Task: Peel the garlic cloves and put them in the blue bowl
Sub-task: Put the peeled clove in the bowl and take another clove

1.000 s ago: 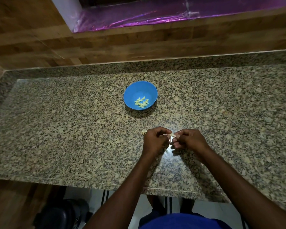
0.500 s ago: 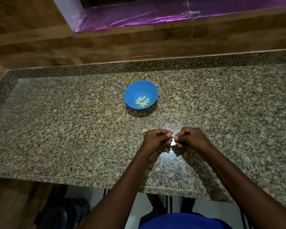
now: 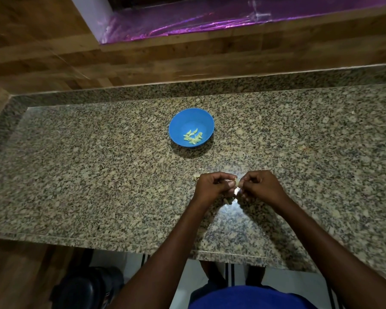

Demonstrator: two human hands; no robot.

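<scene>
Peeling step: left hand (image 3: 212,186) and right hand (image 3: 260,186), fingers curled, pinch one garlic clove (image 3: 236,190) over the tabletop (image 3: 98,175), near side of the blue bowl (image 3: 178,126) holding peeled cloves (image 3: 193,136); next, strip skin, drop clove in.

The surface (image 3: 98,175) is speckled granite, polished, throwing a glare near the hands. The bowl (image 3: 183,121) looks like smooth matt plastic. Behind, the wall (image 3: 143,61) is wood-grained; the sheet (image 3: 210,18) at 12 o'clock is glossy, crinkled purple film.
</scene>
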